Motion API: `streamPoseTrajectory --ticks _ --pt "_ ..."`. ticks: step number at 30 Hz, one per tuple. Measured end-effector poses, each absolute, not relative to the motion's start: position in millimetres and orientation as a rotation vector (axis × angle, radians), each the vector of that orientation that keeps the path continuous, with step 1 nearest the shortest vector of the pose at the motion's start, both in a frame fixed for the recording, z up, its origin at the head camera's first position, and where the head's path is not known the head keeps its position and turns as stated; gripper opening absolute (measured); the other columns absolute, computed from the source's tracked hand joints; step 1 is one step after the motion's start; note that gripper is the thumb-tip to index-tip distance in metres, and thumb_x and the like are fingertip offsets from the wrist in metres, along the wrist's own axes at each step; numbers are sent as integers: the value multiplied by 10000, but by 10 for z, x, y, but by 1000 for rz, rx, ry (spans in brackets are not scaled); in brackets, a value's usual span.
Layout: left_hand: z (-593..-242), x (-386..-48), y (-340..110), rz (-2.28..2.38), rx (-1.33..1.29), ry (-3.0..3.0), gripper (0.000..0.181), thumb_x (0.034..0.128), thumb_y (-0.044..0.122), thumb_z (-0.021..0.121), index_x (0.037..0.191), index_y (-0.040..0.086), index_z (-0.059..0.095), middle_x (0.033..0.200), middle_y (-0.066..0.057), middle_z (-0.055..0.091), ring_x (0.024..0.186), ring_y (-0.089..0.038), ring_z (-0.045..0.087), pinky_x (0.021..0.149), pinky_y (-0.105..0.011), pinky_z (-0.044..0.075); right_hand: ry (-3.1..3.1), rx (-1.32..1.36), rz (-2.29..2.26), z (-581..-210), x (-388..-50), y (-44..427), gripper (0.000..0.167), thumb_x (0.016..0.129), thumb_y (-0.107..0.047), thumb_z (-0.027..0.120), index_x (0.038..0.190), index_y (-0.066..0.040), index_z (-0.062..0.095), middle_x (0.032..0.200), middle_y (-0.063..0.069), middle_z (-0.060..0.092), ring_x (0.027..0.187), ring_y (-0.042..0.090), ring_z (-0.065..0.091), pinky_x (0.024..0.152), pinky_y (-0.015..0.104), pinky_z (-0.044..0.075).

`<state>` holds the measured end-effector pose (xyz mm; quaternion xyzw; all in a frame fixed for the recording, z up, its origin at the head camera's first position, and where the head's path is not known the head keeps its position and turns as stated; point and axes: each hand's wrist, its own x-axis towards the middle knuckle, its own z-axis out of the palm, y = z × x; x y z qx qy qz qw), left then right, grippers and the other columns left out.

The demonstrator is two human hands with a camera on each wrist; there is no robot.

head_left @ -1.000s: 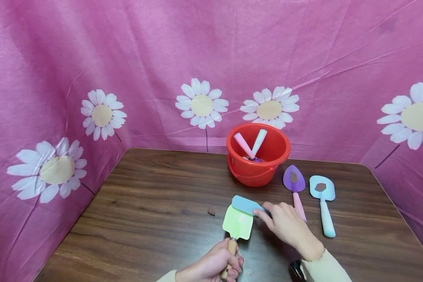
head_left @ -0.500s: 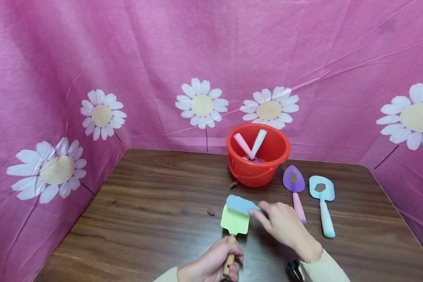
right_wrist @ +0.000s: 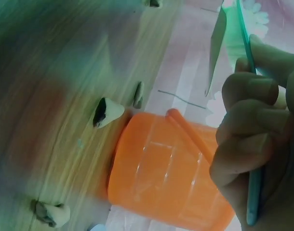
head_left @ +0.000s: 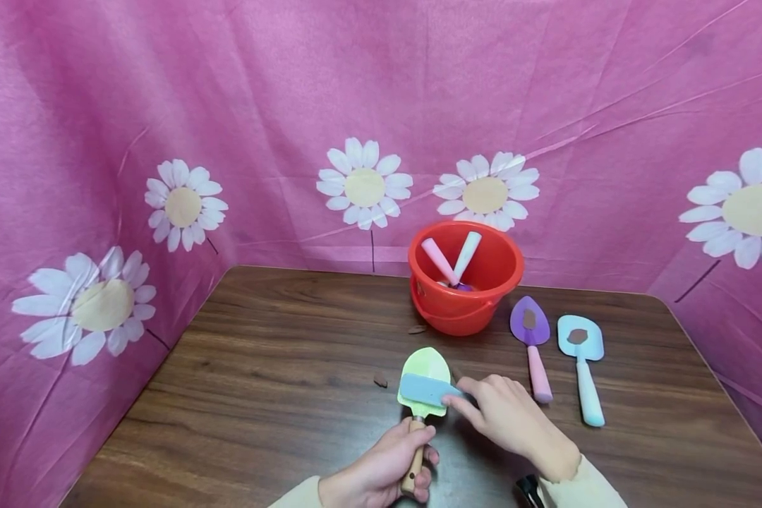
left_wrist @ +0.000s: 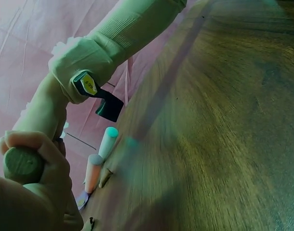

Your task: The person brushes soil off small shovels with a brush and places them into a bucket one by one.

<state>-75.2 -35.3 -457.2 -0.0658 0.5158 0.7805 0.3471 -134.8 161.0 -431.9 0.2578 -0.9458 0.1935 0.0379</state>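
In the head view my left hand (head_left: 390, 462) grips the wooden handle (head_left: 414, 466) of a green trowel (head_left: 428, 361), its blade pointing away. A flat light-blue scraper (head_left: 424, 389) lies across the lower part of that blade, pinched by my right hand (head_left: 514, 416). No brown piece shows on the visible part of the blade. In the left wrist view my left hand (left_wrist: 46, 187) is curled round the handle end (left_wrist: 22, 165). The right wrist view has my right hand's curled fingers (right_wrist: 255, 120) round the thin scraper (right_wrist: 254, 195).
A red bucket (head_left: 458, 310) with tool handles inside stands at the back. Brown pieces lie on the table left of the trowel (head_left: 380, 382) and by the bucket (head_left: 417, 329). A purple trowel (head_left: 530, 321) and a light-blue trowel (head_left: 580, 338), each bearing a brown patch, lie right.
The scraper has slid from the green blade's tip toward its handle, uncovering the tip. A brown piece near the bucket, absent one second ago, now lies on the table.
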Motion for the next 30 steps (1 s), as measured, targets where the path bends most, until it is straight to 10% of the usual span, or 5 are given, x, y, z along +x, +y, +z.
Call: streamPoseTrajectory --ticks 9,14,21,25,30 --pt "-4563 -732 -343 2016 -130 1303 143 986 217 449 998 126 339 711 23 426 474 -13 248 414 -122 274 -2781 584 482 -4414 -1490 1710 281 883 -417 657 701 -228 556 478 -127 325 461 60 382 738 406 492" --pt "-4573 -716 -337 2009 -99 1304 129 990 206 434 963 134 331 686 42 405 470 -7 245 407 -118 260 -2721 474 460 -4445 -1526 1733 317 885 -397 659 675 -190 542 447 -101 350 458 169 500 1027 699 287" --pt "-4591 -687 -297 2004 -95 1420 154 992 231 441 954 115 347 659 44 406 427 -17 279 369 -125 283 -2678 524 479 -4411 -1470 1669 272 870 -381 681 703 -209 553 471 -125 327 441 97 419 806 444 495" --pt "-4597 -714 -285 2022 -136 1419 230 987 289 457 996 79 363 656 37 421 419 -19 294 367 -133 315 -2651 708 508 -4388 -1387 1608 274 856 -390 696 702 -248 520 504 -175 262 459 8 286 445 186 256" --pt "-4592 -755 -297 2029 -151 1412 292 993 337 445 1066 65 369 662 31 421 423 -28 291 378 -145 326 -2718 837 581 -4349 -1308 1576 301 888 -430 647 690 -273 483 523 -196 263 467 -34 266 439 144 241"
